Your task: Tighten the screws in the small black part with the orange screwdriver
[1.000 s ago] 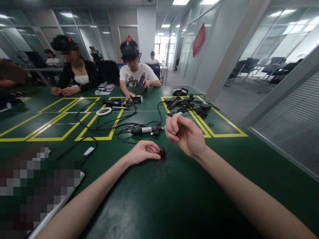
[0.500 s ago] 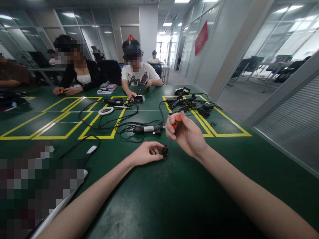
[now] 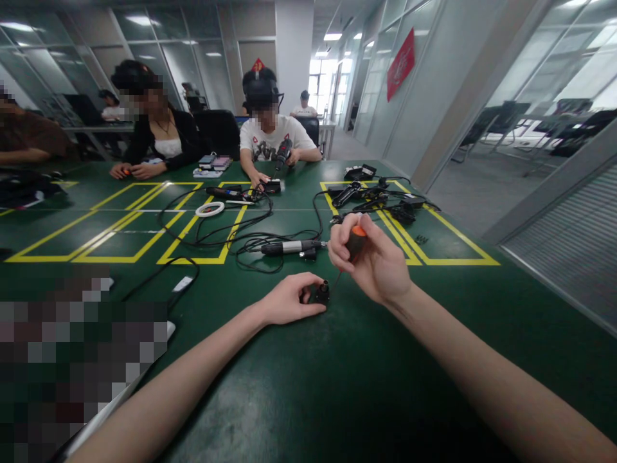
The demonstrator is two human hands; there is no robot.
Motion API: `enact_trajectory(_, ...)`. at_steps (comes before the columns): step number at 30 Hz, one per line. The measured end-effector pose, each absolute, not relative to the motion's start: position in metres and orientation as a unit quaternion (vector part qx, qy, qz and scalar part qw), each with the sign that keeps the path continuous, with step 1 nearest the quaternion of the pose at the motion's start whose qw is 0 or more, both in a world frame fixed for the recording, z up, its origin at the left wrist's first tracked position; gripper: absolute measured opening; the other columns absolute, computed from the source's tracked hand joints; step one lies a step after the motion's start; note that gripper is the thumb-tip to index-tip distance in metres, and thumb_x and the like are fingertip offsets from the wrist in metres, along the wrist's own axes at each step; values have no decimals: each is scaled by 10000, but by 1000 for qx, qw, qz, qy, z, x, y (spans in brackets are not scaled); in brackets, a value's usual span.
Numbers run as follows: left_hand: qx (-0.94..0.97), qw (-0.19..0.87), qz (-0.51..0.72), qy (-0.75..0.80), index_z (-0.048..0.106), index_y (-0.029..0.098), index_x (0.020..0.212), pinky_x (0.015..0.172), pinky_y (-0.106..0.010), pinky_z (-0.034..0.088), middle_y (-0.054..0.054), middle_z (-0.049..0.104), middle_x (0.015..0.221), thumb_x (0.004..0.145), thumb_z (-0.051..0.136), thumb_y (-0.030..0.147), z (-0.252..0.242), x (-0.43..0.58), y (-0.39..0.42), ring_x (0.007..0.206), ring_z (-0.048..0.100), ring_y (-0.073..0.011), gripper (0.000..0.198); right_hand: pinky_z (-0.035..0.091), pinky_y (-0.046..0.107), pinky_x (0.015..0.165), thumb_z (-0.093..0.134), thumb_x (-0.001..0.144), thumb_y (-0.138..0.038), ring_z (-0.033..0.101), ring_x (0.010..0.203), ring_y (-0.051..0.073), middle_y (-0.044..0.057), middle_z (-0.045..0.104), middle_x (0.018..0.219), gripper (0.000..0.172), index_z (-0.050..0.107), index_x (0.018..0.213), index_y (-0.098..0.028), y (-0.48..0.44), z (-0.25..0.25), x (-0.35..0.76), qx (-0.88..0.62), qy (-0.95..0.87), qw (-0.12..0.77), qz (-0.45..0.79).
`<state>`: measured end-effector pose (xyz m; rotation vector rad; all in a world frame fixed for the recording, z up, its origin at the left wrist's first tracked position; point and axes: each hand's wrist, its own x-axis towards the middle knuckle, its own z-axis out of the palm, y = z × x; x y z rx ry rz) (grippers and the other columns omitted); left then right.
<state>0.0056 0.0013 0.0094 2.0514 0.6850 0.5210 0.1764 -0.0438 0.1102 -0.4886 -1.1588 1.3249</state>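
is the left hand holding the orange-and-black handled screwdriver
No, the right hand grips that screwdriver, while the left hand holds a small black part.

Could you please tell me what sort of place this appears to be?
Probably an office with a shared work area: glass partitions and a black office chair stand beyond the green table, which bears yellow lines and a black-and-silver tool.
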Motion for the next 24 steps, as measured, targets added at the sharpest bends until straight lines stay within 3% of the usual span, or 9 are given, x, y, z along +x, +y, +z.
enact_trajectory(4, 829, 441, 203, 278, 688, 142, 1056, 645, -224, 413, 0, 637, 876, 815, 755, 354, 11, 5, 1, 691, 503, -98, 328, 179, 224, 403, 627, 950, -574, 236, 419, 64, -59, 328, 493, 573, 499, 551, -184, -45, 113, 179, -200, -506, 566, 620)
enact_trajectory(8, 840, 424, 198, 276, 688, 154, 1085, 655, -224, 421, 0, 637, 882, 837, 750, 363, 11, 4, 1, 705, 513, -104, 330, 151, 218, 405, 642, 930, -595, 155, 399, 63, -97, 281, 463, 477, 536, 673, -207, -45, 109, 182, -176, -494, 576, 627)
enact_trajectory(14, 897, 311, 186, 254, 629, 192, 1261, 685, -251, 447, -26, 641, 980, 861, 741, 537, 10, 3, -2, 725, 543, -125, 540, 188, 222, 436, 793, 845, -468, 294, 439, 70, -62, 461, 559, 353, 572, 745, -210, -42, 108, 182, -191, -474, 612, 604)
enact_trajectory(18, 908, 264, 188, 266, 596, 193, 1222, 674, -256, 440, -25, 648, 1014, 920, 690, 483, 11, 4, -4, 706, 560, -121, 429, 250, 246, 462, 738, 892, -496, 377, 469, 86, -24, 491, 587, 408, 590, 670, -187, -40, 111, 185, -215, -482, 596, 605)
enact_trajectory(24, 923, 178, 185, 286, 586, 202, 1158, 710, -275, 466, -37, 670, 1056, 923, 674, 499, 11, 6, -8, 835, 655, -174, 389, 157, 237, 426, 628, 949, -580, 184, 415, 70, -81, 296, 494, 474, 551, 672, -203, -43, 108, 187, -193, -487, 579, 625)
